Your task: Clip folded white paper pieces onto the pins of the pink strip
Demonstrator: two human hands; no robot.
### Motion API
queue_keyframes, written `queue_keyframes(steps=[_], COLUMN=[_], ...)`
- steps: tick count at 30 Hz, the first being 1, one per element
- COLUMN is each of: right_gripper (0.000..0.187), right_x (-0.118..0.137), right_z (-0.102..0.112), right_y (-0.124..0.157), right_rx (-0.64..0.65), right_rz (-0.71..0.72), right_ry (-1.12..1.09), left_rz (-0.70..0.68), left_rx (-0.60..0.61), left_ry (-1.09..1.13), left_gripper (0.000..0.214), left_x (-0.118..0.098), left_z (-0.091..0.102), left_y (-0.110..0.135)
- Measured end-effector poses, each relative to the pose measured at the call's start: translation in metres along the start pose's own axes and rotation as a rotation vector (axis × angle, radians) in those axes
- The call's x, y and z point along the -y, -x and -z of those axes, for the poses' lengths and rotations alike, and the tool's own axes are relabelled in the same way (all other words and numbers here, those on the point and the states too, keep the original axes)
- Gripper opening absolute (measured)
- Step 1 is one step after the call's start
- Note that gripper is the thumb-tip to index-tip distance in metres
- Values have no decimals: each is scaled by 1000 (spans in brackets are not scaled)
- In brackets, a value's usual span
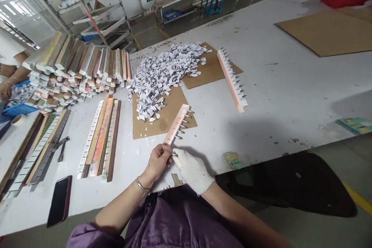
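at near table edge (261, 131): left hand (158, 161) grips pink strip (176, 124) by its near end. gloved right hand (190, 168) pinches a clip at it; paper scrap heap (162, 73) far left.

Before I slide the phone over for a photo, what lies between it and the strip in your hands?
In the head view, three long strips lie side by side on the table, between phone and held strip.

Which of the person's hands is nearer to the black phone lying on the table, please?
Left. The bare left hand grips the near end of the pink strip, on the side toward the phone; the gloved right hand sits just beyond it, farther away.
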State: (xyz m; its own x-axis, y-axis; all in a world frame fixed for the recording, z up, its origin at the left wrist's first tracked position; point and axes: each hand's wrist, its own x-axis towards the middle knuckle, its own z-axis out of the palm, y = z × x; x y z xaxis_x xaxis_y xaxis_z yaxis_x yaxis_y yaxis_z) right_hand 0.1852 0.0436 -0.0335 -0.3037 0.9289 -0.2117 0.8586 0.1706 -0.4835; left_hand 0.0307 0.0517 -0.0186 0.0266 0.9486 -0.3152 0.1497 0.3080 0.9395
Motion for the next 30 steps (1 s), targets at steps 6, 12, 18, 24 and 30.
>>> queue_keyframes(steps=[6, 12, 18, 24, 30], right_gripper=[29, 29, 25, 25, 19], right_x=[-17, -10, 0, -1, -9], right_z=[-4, -1, 12, 15, 8], right_y=[-19, -38, -44, -50, -55], right_rx=[97, -39, -43, -28, -20], right_rz=[-164, -174, -36, 40, 59], right_ry=[47, 85, 213, 302, 305], left_rz=[-386, -300, -275, -271, -308], left_rx=[-125, -21, 20, -5, 3], left_ry=[-819, -835, -752, -730, -763], left_gripper=[54, 27, 30, 33, 38], left_x=[-2, 8, 4, 6, 15], left_z=[19, 24, 31, 24, 22], left_y=[-22, -38, -39, -36, -37])
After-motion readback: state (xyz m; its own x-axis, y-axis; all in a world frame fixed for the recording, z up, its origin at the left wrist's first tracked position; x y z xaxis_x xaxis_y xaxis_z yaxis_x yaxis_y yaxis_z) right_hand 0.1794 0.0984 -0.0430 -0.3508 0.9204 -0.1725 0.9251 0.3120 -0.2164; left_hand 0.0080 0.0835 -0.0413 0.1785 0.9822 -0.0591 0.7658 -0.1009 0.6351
